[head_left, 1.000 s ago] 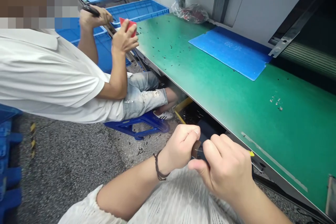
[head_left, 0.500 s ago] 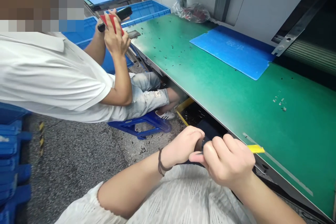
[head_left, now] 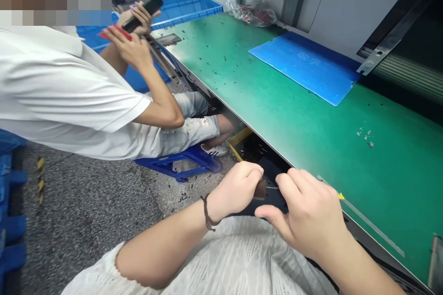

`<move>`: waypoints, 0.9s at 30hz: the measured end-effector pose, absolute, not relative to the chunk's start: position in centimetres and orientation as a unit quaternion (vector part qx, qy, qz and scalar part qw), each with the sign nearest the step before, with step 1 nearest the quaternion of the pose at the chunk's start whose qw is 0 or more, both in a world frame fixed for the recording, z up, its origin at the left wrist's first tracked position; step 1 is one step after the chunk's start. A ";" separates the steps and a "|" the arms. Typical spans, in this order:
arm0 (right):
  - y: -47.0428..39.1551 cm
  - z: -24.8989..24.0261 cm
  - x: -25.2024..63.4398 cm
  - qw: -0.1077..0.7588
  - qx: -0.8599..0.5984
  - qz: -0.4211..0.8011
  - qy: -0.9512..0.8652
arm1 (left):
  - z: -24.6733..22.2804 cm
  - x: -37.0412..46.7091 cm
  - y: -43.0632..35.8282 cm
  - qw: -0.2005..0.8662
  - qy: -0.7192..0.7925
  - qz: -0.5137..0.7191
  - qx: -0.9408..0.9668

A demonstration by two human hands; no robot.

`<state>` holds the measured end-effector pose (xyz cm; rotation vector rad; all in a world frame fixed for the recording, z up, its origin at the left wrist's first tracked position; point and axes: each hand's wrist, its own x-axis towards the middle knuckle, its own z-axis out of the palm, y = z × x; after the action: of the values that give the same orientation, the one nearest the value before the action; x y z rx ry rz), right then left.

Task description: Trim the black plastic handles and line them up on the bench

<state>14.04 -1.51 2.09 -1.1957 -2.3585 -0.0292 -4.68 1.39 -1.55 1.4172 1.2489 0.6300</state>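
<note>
1. Currently, the left grip [head_left: 238, 189] is closed around a brown piece [head_left: 260, 190], whose end pokes out toward the right grip [head_left: 313, 216].
2. Right fingers curl around a thin tool, its yellow end [head_left: 341, 196] showing beyond them; the right thumb stands apart.
3. Both hands work in front of the green desk [head_left: 294, 120], near its edge.
4. For good control, I'd pinch the brown piece firmly just behind its exposed end, keeping the left fingertips back.
5. Small, steady right-hand strokes should suit it; if the tool is sharp, guide it clear of that thumb.
</note>
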 end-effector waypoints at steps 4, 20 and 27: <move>-1.3 2.2 13.7 0.209 -0.440 -0.049 -0.872 | -1.1 -4.8 1.3 0.452 0.561 0.238 0.652; -1.5 -1.2 15.0 0.315 -0.361 -0.085 -0.874 | -2.0 -4.6 2.8 0.661 0.520 0.241 0.484; -0.7 0.9 14.8 0.360 -0.451 0.195 -0.793 | -3.1 -3.2 2.6 0.794 0.388 0.234 0.405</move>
<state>14.78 -0.73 0.93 -1.1636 -2.0435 0.5033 -3.24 2.55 -3.11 0.8704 0.8337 0.5030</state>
